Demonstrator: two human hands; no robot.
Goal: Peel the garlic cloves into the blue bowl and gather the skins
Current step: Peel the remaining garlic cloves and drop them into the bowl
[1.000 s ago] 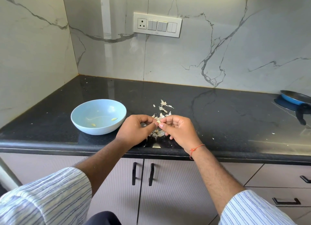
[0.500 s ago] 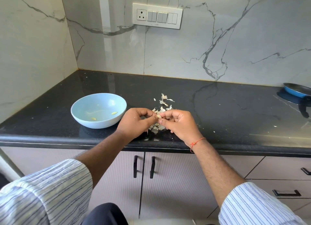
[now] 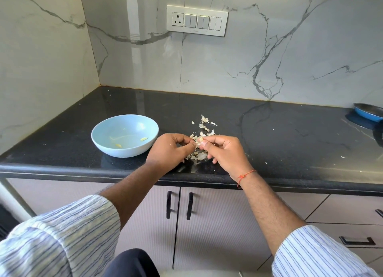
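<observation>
A pale garlic clove (image 3: 200, 140) is pinched between the fingertips of my left hand (image 3: 169, 150) and my right hand (image 3: 226, 153), just above the black counter near its front edge. Under and behind my hands lies a loose heap of papery garlic skins (image 3: 204, 125). The blue bowl (image 3: 104, 131) stands on the counter to the left of my left hand, close to it. Two peeled cloves (image 3: 143, 139) lie on the bowl's floor.
A blue pan (image 3: 367, 113) sits at the counter's far right edge. Small white skin flecks dot the black counter (image 3: 269, 135). A marble wall with a switch plate (image 3: 196, 20) stands behind, and another wall closes the left side. Cabinet doors hang below the counter edge.
My hands stay together on the clove, the fingers shifting slightly as they work it. The camera has tilted a little, so the scene sits differently in the frame.
</observation>
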